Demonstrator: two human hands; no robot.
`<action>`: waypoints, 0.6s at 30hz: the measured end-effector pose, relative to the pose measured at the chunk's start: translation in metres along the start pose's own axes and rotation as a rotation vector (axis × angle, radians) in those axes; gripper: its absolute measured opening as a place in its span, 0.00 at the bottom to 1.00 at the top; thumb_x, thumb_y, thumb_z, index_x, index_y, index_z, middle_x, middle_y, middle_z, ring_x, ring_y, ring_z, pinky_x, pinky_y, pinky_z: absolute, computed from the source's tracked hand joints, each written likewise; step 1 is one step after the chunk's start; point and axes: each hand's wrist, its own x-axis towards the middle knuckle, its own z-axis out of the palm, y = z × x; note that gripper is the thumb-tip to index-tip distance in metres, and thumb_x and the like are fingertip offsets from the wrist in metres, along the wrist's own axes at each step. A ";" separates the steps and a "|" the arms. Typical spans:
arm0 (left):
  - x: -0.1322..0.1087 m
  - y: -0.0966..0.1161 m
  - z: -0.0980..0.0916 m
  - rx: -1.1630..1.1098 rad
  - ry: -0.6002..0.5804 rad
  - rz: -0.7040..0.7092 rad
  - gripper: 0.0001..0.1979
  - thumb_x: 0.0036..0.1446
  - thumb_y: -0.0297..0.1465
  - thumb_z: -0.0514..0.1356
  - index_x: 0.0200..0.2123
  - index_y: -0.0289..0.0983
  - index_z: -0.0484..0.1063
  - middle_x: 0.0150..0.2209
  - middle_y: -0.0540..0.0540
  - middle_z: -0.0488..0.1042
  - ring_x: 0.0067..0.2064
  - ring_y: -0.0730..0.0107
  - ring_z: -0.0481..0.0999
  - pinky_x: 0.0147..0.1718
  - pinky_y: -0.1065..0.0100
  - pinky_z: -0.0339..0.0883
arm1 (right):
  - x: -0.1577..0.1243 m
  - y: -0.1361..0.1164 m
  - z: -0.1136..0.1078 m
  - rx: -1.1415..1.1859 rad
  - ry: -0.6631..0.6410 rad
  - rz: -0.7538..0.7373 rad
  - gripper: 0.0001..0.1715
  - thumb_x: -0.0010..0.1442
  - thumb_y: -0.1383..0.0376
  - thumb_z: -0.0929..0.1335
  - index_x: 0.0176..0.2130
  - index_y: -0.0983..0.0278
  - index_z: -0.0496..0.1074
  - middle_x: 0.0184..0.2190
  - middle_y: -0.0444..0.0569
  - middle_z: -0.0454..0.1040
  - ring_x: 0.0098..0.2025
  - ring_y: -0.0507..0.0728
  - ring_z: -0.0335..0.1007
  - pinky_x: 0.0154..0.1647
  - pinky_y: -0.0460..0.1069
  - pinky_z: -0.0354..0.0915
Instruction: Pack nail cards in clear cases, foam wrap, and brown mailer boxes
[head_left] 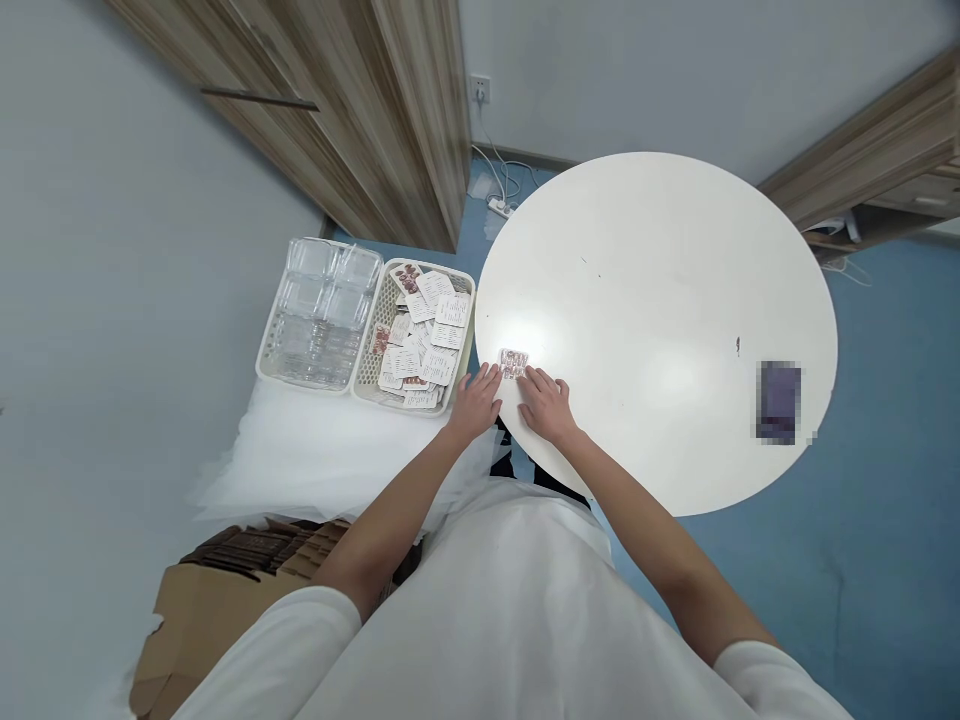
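A small clear-fronted pack (514,363) with rows of reddish oval pieces lies near the left edge of the round white table (652,250). My left hand (475,405) is at the pack's left side, fingers stretched out and apart. On the other side, my right hand (547,403) rests on the table with its fingers spread, fingertips at the pack's lower right corner. Neither hand is wrapped around it. Left of the table, a white basket (363,385) holds many printed white cards (436,365), a few showing similar reddish ovals.
A second basket (264,350) at the far left holds stacked clear plastic trays (315,330). Below are white sheeting (300,440) and folded cardboard boxes (217,620). A blurred purple item (778,402) lies at the table's right. A power strip (499,208) sits on the floor.
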 end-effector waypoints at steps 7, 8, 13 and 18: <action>-0.019 0.009 0.000 -0.014 0.064 -0.075 0.23 0.56 0.30 0.46 0.56 0.35 0.55 0.59 0.41 0.55 0.62 0.60 0.49 0.55 0.55 0.47 | -0.024 0.012 -0.003 -0.017 0.025 0.005 0.25 0.56 0.64 0.59 0.54 0.63 0.57 0.60 0.56 0.52 0.59 0.62 0.47 0.51 0.59 0.47; -0.024 0.012 0.001 -0.016 0.076 -0.098 0.23 0.56 0.30 0.46 0.56 0.34 0.55 0.59 0.41 0.56 0.62 0.60 0.49 0.55 0.55 0.47 | -0.028 0.015 -0.003 -0.018 0.029 0.002 0.25 0.56 0.64 0.58 0.54 0.62 0.57 0.60 0.57 0.52 0.59 0.62 0.47 0.51 0.59 0.48; -0.050 0.031 0.005 -0.029 0.125 -0.219 0.22 0.56 0.30 0.46 0.55 0.35 0.57 0.58 0.41 0.57 0.61 0.60 0.50 0.55 0.54 0.47 | -0.048 0.033 -0.005 -0.010 0.040 -0.051 0.26 0.56 0.63 0.59 0.54 0.62 0.57 0.59 0.57 0.54 0.58 0.62 0.50 0.51 0.59 0.48; -0.081 0.060 0.011 -0.056 0.154 -0.339 0.21 0.56 0.31 0.48 0.53 0.38 0.59 0.58 0.42 0.59 0.61 0.61 0.52 0.54 0.55 0.50 | -0.064 0.039 -0.007 0.007 0.048 -0.179 0.26 0.56 0.63 0.59 0.54 0.62 0.57 0.57 0.58 0.56 0.57 0.62 0.52 0.50 0.59 0.48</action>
